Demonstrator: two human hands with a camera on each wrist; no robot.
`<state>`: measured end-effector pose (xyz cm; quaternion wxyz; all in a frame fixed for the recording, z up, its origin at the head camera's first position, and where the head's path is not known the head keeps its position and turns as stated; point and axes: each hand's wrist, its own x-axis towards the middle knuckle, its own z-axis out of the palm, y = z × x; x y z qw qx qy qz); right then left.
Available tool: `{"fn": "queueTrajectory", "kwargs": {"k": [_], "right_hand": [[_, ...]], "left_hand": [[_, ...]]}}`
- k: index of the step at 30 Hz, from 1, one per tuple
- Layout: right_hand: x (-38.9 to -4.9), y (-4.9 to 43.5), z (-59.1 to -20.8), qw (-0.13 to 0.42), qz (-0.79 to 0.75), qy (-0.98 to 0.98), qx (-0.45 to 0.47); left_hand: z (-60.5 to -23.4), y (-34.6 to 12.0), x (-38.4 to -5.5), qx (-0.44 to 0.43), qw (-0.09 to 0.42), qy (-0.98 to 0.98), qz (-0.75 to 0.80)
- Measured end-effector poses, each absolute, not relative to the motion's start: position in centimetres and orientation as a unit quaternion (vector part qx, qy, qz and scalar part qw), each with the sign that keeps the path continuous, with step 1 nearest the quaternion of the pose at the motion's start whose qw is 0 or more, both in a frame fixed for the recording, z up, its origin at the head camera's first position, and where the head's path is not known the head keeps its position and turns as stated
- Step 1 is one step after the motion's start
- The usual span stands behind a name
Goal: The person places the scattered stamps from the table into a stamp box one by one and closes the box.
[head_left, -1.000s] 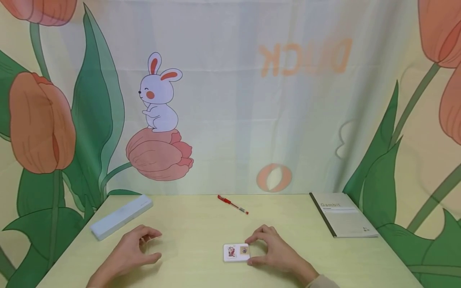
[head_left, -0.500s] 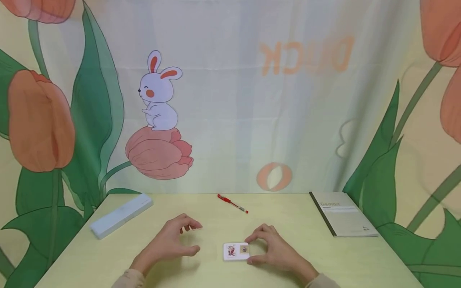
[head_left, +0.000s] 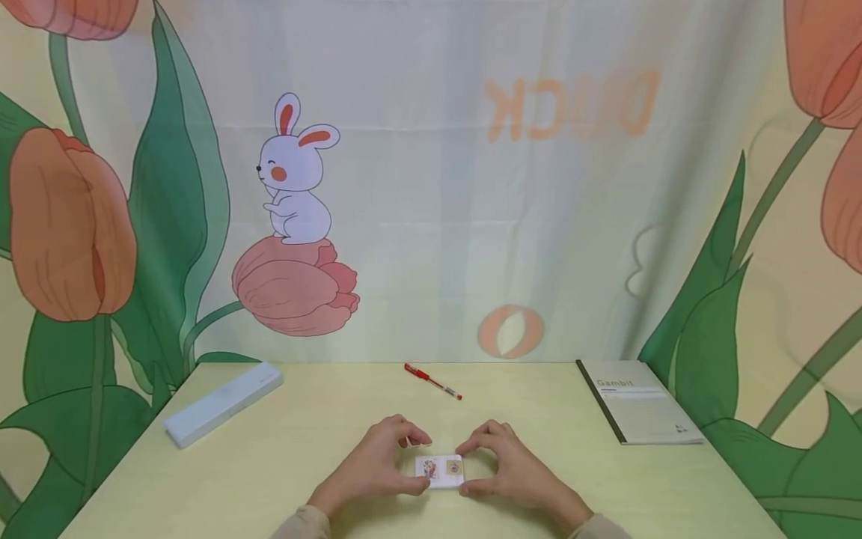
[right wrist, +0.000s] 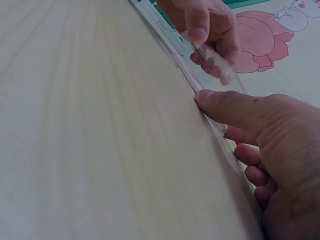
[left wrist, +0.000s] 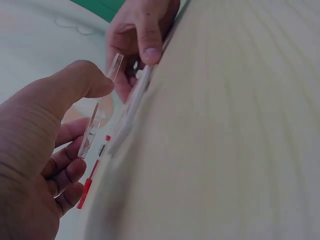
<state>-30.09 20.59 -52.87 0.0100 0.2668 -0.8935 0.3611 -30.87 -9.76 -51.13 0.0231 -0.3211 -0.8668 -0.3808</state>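
A small white flat case [head_left: 441,481] with two stamp-like pictures on its top lies on the table in the head view. My right hand [head_left: 515,473] grips its right end between thumb and fingers. Pinched in my left hand [head_left: 380,463] is a thin clear plastic cover [left wrist: 90,131], plainest in the left wrist view. That cover is held level, close over the white case and slightly to its left. In the right wrist view, the cover [right wrist: 216,59] shows tilted beyond my right thumb, and most of the case is seen edge-on.
A red pen [head_left: 433,382] lies behind the hands. At the left is a long pale blue box [head_left: 224,405], and at the right a notebook [head_left: 643,408] with a dark spine. A printed curtain [head_left: 417,187] hangs along the table's back edge.
My left hand has moved right with the clear cover, from near the pale blue box to over the white case. My right hand has stayed at the case's right end.
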Motion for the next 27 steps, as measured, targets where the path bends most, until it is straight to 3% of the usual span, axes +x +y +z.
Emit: {"fn": "queueTrajectory", "kwargs": {"k": [27], "right_hand": [[-29.9,20.5,-52.2,-0.014,0.361,-0.894,0.264]], "left_hand": [[-52.0,-8.2,-30.2,-0.299,0.012,-0.886,-0.355]]}}
